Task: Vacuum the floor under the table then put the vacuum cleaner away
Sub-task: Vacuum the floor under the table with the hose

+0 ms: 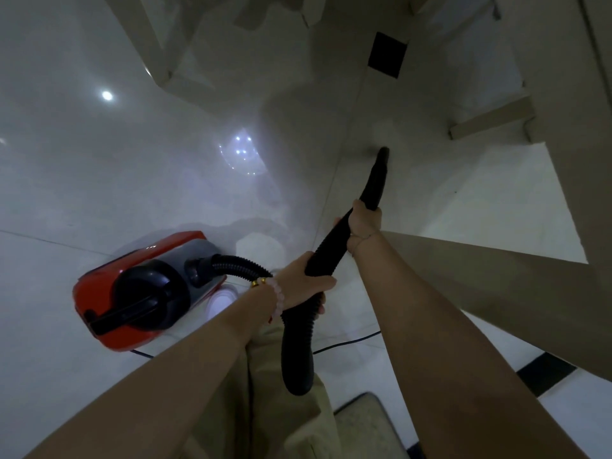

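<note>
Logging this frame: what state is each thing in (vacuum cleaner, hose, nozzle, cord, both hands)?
vacuum cleaner: standing on the floor, hose attached; running or not, cannot tell.
hose: bent in a loop, held up off the floor.
nozzle: angled down, tip by the floor; contact unclear.
cord: lying loose on the floor.
left hand: grips the hose.
right hand: grips the nozzle's base.

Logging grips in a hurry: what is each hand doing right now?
Left hand: closed around the black ribbed hose.
Right hand: closed around the black nozzle.
</note>
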{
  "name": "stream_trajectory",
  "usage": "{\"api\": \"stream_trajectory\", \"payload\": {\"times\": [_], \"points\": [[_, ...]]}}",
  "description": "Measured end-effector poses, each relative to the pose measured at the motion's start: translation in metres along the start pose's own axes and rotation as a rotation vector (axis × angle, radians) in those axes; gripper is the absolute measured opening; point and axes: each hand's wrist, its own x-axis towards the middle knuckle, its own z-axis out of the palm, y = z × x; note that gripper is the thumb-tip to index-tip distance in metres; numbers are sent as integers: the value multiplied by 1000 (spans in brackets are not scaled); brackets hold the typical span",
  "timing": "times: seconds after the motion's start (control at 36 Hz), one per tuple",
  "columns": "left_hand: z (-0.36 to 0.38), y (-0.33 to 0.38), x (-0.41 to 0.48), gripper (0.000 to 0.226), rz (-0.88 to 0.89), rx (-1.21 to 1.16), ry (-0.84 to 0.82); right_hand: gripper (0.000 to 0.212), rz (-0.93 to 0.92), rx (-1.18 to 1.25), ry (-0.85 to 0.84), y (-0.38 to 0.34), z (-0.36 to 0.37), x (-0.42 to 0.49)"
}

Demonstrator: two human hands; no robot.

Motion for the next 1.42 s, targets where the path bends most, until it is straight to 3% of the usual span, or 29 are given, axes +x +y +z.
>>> {"api": "stream_trajectory", "payload": {"times": [0.22, 0.44, 0.69, 0.81, 0.92, 1.06, 1.17, 1.28, 1.42], "points": [[-1, -7, -8, 24, -9, 42, -34, 44, 145, -71, 23, 13, -14, 6], [0, -12, -8, 23, 11, 47, -10, 45, 143, -136, 113, 23, -13, 15], [0, -20, -10, 18, 47, 135, 20, 42, 150, 26, 13, 36, -24, 4], [-1, -26, -12, 19, 52, 153, 26, 35, 152, 136, 123, 43, -21, -7], [-1, -28, -14, 21, 58, 179, 48, 44, 171, 136, 51, 39, -24, -10], [2, -31, -13, 19, 62, 133, 66, 47, 41, 34, 41, 30, -10, -19], [6, -29, -13, 22, 72, 82, 89, 32, 116, 67, -167, 20, -9, -20], [7, -20, -14, 21, 77, -17, 89, 15, 113, 46, -251, 8, 1, -22], [1, -7, -5, 30, 110, -110, 124, 16, 39, -17, -358, -6, 17, -11]]}}
